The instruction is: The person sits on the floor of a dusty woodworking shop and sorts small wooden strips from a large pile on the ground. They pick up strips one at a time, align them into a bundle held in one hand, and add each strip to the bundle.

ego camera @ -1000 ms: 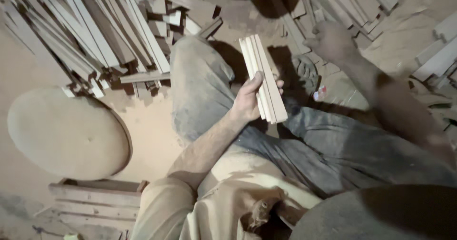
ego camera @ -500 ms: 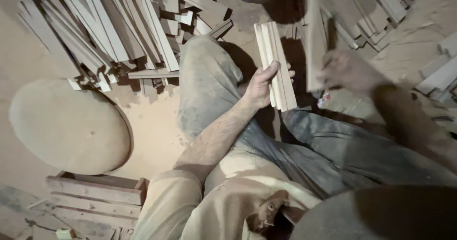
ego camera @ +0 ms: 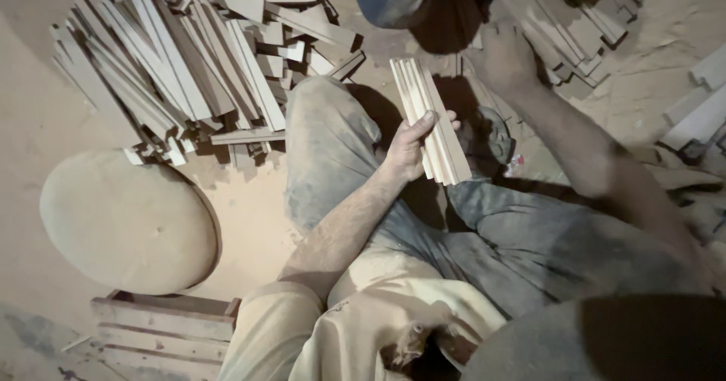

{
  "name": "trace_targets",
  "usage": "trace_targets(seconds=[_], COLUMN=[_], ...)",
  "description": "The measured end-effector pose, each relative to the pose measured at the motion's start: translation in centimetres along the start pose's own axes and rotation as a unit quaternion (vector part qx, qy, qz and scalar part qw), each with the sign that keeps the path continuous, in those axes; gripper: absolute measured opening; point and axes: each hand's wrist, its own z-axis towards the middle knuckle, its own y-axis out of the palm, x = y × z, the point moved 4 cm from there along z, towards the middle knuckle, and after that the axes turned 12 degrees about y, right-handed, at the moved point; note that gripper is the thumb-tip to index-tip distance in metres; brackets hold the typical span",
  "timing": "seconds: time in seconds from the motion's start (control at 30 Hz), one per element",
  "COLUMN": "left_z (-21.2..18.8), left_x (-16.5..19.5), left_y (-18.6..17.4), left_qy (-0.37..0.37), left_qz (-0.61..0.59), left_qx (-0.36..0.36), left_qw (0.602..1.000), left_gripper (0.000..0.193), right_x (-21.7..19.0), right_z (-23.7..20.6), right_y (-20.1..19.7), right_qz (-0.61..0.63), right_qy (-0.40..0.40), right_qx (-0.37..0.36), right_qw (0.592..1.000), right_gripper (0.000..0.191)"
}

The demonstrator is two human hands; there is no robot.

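Left hand (ego camera: 408,148) clamped on bundle of wooden slats (ego camera: 429,120). Right hand (ego camera: 505,54) at one o'clock, onto slat pile (ego camera: 563,18); grip unclear. Gathering step; next likely needs one slat pinched free.

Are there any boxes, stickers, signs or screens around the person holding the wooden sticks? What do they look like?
Wooden crate: bottom left, by the person's left elbow; slatted, rectangular, pale brown and dusty.
Small red-and-white scrap: on the floor between the knees, right of the wooden strips that the left hand holds; too small to tell if it is a wrapper.
No signs, stickers or screens are in view.
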Motion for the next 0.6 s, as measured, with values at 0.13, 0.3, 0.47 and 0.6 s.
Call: trace_targets(seconds=[0.13, 0.3, 0.47, 0.6], left_z=[0.0, 0.0, 0.2, -0.2], left_x=[0.4, 0.7, -0.1, -0.1], left_y=[-0.1, 0.2, 0.8, 1.7], left_qy=[-0.001, 0.005, 0.015, 0.022], left_qz=[0.005, -0.024, -0.009, -0.008], left_qx=[0.004, -0.015, -0.007, -0.034], left_qw=[1.0, 1.0, 1.0, 0.999], left_gripper=[0.051, 0.05, 0.048, 0.048], right_x=[-0.7, -0.5, -3.6, -6.6], right_z=[1.6, -2.8, -12.2, -14.7], right_y=[1.4, -4.1, -9.6, -10.4], right_qz=[-0.035, 0.061, 0.305, 0.314], right_qy=[0.004, 0.163, 0.191, 0.108], right_qx=[0.044, -0.216, -0.327, -0.306], right_qw=[0.998, 0.961, 0.874, 0.892], right_gripper=[0.042, 0.063, 0.065, 0.069])
